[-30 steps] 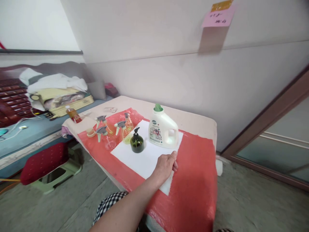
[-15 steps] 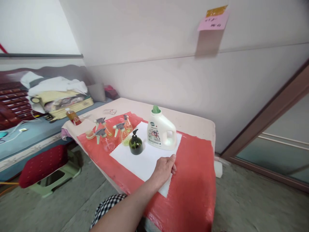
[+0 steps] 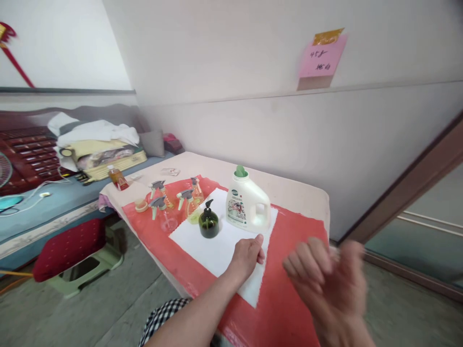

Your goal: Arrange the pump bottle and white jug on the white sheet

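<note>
- Left hand (image 3: 248,253): flat, fingers spread, pressing the white sheet (image 3: 217,241) near its right edge, holding nothing.
- Detergent jug (image 3: 248,207): upright, just beyond those fingertips.
- Right hand (image 3: 327,279): blurred, loosely curled, empty, farther right.

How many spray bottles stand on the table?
3, all on the red cover left of the white cloth: one at the back, one in front, one beside the cloth. A fourth may hide behind.
</note>
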{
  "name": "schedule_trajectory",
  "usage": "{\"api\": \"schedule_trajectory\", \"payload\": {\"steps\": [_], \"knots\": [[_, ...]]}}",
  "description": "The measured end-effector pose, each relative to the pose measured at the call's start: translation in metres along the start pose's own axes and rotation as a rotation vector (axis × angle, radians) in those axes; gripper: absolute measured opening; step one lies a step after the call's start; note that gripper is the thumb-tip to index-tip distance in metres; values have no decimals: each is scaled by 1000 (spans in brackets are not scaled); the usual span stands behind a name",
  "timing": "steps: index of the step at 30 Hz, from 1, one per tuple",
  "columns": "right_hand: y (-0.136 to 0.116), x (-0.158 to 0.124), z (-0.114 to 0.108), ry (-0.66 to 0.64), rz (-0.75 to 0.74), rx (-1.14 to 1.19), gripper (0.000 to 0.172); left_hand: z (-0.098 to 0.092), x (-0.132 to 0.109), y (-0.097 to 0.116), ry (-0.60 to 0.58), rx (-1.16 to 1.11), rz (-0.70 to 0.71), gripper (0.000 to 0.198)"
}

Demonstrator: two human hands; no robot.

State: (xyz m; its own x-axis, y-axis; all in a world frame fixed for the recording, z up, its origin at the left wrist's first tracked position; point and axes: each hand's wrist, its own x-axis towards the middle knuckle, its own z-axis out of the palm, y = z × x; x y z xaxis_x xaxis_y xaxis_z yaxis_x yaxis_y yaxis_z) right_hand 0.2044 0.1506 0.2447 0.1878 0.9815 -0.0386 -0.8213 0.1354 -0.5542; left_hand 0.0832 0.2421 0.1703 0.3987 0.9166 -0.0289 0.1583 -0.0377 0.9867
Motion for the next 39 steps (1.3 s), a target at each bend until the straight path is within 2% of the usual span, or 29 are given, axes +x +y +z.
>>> {"api": "schedule_trajectory", "payload": {"steps": [1, 3, 5, 7, 9, 10, 12, 14, 17, 22, 27, 34, 39], "knots": [[6, 13, -8, 44, 38, 51, 55, -3, 2, -1, 39, -4, 9, 57], [20, 39, -30, 333, 145, 119, 45, -13, 8, -1, 142, -16, 25, 56], [32, 56, -52, 465, 180, 130, 43, -27, 14, 1, 355, -4, 79, 51], [40, 64, -66, 493, 186, 135, 40, -44, 21, 3, 630, 34, 148, 41], [45, 64, -68, 459, 189, 139, 36, -62, 29, 4, 857, 70, 174, 29], [47, 63, -66, 436, 195, 139, 33, -71, 33, 4, 922, 83, 166, 26], [50, 59, -60, 404, 212, 134, 31, -88, 42, 2, 996, 113, 134, 33], [53, 57, -57, 398, 234, 124, 31, -102, 50, -4, 1004, 155, 98, 46], [57, 56, -57, 408, 259, 112, 31, -116, 59, -16, 920, 229, 46, 59], [59, 55, -57, 404, 269, 99, 29, -124, 64, -36, 772, 331, -4, 62], [60, 54, -54, 401, 279, 87, 26, -122, 67, -43, 722, 393, -5, 53], [60, 55, -55, 400, 287, 85, 27, -125, 68, -43, 732, 386, 13, 25], [60, 54, -54, 403, 284, 80, 25, -124, 65, -39, 742, 340, 20, 19]]}}
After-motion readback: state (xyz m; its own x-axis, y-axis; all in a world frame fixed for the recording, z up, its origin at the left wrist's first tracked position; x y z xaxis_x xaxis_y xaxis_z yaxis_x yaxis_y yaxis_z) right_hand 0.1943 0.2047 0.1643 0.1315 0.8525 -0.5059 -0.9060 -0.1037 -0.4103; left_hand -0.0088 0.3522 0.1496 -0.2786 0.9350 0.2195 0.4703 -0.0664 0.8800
